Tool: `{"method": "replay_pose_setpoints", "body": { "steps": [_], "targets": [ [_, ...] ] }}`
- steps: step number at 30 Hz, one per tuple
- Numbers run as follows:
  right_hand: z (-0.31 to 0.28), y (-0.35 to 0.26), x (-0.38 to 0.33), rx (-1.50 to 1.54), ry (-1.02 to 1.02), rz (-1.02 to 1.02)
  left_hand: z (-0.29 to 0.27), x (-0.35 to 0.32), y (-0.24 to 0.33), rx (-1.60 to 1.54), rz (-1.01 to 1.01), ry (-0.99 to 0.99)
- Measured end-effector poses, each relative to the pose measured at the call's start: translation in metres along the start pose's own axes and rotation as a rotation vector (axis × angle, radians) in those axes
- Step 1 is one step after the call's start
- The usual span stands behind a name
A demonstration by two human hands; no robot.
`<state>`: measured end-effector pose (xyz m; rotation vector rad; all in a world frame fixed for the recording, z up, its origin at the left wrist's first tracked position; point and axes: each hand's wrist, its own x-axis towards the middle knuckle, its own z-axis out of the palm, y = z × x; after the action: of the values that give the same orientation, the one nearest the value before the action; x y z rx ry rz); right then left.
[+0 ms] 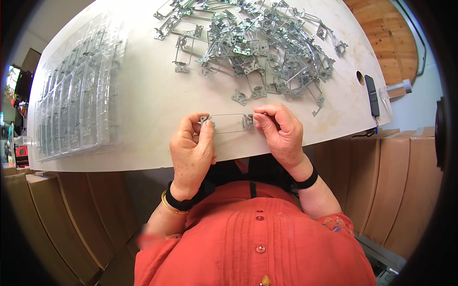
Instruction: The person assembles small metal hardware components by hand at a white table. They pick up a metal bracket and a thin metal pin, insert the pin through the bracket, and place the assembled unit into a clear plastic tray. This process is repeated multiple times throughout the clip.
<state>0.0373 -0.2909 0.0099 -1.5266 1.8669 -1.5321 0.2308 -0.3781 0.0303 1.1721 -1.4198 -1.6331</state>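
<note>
Near the front edge of the table I hold a metal wire frame point(247, 122), two thin parallel rods with a small stamped plate at each end. Its left plate is pinched between the thumb and fingers of my left hand point(193, 145). My right hand point(284, 136) is closed in a pinch right beside the other plate. Whether those fingertips grip the plate's edge or some small piece is hidden. Beyond both hands lies a tangled pile of similar metal frames point(260, 47), a few of them loose at its near side.
Clear plastic trays point(107, 95) with metal parts in their compartments lie on the white table point(148, 95) at left. At the right edge are a dark phone-like device point(371, 95) and a clear tube point(398, 88). Cardboard boxes point(391, 176) stand below on both sides; a wooden round surface point(386, 38) is beyond.
</note>
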Motion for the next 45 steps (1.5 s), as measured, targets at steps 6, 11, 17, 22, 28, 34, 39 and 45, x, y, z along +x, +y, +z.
{"method": "replay_pose_setpoints", "body": {
  "steps": [6,11,17,22,28,34,39,45],
  "targets": [
    [0.001,-0.004,0.002,-0.027,0.006,-0.02,-0.001,0.001,-0.001,0.023,0.005,-0.008],
    [-0.001,-0.002,0.0,-0.042,-0.009,0.002,-0.001,0.001,-0.002,0.03,0.012,-0.005],
    [0.002,-0.002,0.002,0.011,0.017,-0.021,0.001,0.001,-0.001,0.025,0.002,0.006],
    [0.001,0.0,-0.001,0.013,0.032,0.005,0.0,0.001,-0.002,0.02,0.007,0.002],
    [0.0,0.001,-0.005,0.011,0.038,-0.02,0.0,0.001,0.0,0.022,0.002,0.022],
    [-0.007,-0.005,-0.01,-0.058,-0.032,-0.058,-0.001,0.001,-0.004,-0.007,0.009,0.011],
    [-0.009,-0.005,-0.011,-0.062,-0.053,-0.099,0.0,0.001,-0.003,0.001,0.001,0.021],
    [-0.006,-0.005,-0.007,-0.09,-0.063,-0.166,0.0,0.001,-0.001,0.013,0.001,0.02]
  ]
}}
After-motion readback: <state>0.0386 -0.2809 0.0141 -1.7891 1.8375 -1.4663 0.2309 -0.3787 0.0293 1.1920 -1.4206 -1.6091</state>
